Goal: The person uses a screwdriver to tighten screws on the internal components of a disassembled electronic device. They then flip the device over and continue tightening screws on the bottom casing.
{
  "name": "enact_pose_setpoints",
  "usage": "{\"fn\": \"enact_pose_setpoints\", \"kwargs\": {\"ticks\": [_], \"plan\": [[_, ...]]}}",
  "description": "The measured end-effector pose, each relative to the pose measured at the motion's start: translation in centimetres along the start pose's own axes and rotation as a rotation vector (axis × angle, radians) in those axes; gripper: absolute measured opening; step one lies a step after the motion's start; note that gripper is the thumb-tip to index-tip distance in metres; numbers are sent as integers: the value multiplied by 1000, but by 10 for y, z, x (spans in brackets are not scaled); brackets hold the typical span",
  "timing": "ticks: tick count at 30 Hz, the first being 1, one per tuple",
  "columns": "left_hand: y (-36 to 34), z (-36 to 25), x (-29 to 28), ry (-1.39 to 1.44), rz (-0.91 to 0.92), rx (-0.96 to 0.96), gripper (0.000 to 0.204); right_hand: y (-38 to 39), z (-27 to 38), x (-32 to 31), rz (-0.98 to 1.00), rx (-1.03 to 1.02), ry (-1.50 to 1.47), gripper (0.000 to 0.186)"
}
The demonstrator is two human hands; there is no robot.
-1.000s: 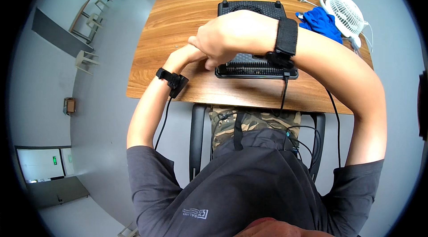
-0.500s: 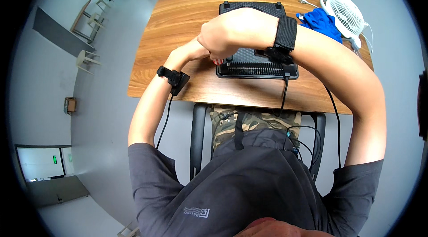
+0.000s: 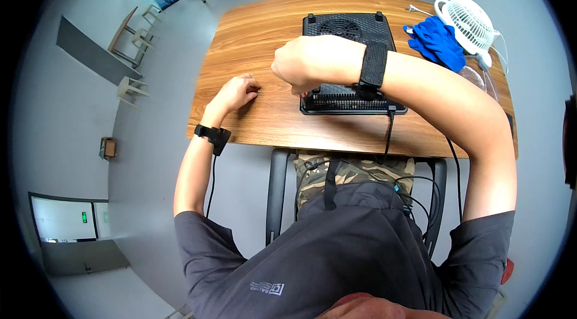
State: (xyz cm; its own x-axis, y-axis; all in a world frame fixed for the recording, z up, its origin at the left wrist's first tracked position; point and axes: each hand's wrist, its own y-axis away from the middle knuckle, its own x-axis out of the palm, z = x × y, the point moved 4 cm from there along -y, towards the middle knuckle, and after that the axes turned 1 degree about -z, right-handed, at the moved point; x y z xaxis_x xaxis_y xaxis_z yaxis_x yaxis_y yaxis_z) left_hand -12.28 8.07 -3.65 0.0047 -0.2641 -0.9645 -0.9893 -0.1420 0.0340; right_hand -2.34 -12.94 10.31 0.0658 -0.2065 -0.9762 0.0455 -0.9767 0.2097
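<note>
A black box-shaped device (image 3: pixel 380 36) with a round fan grille, rubber feet and a finned near edge lies on the wooden table, a black cable plugged into that edge. My right hand (image 3: pixel 302 62) is closed over the device's left side, back of the hand up. Something red shows below its fingers, and a thin glint sticks out at its left; what the hand holds is mostly hidden. To the left, my left hand (image 3: pixel 235 94) rests low over the tabletop, fingers curled with their tips together. Anything pinched there is too small to make out. Both wrists wear black straps.
On the table (image 3: pixel 240 36), a blue cloth (image 3: pixel 437 41) lies at the far right against a white fan (image 3: pixel 472 21) with a white cord. A clear plastic item (image 3: pixel 473 77) sits near the fan. Black cables hang over the near edge toward my lap and chair.
My left hand has come away from my right hand and moved left and nearer, down to the tabletop. The right hand stays closed at the device. The whole view has shifted slightly.
</note>
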Motion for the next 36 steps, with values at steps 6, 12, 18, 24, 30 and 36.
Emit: {"fn": "enact_pose_setpoints", "kwargs": {"ticks": [6, 12, 18, 24, 30, 36], "plan": [[1, -10, 7, -115, -39, 56, 19, 0, 1, 2, 12, -30, 3, 11], [-5, -7, 20, -251, -64, 76, 9, 9, 1, 0, -76, -47, -51, 17], [-6, -16, 10, -284, -110, 40, 14, 3, 5, -22, -26, -90, 31, 24], [-9, -40, -3, -84, -153, 42, 18, 28, 3, -64, -140, -40, 20, 30], [-15, -69, -2, 11, -65, 1, 18, 34, -43, -42, -26, 35, -37, 36], [-65, -131, -8, 414, 1, 170, 10, 113, -98, -27, -223, 57, -107, 40]]}}
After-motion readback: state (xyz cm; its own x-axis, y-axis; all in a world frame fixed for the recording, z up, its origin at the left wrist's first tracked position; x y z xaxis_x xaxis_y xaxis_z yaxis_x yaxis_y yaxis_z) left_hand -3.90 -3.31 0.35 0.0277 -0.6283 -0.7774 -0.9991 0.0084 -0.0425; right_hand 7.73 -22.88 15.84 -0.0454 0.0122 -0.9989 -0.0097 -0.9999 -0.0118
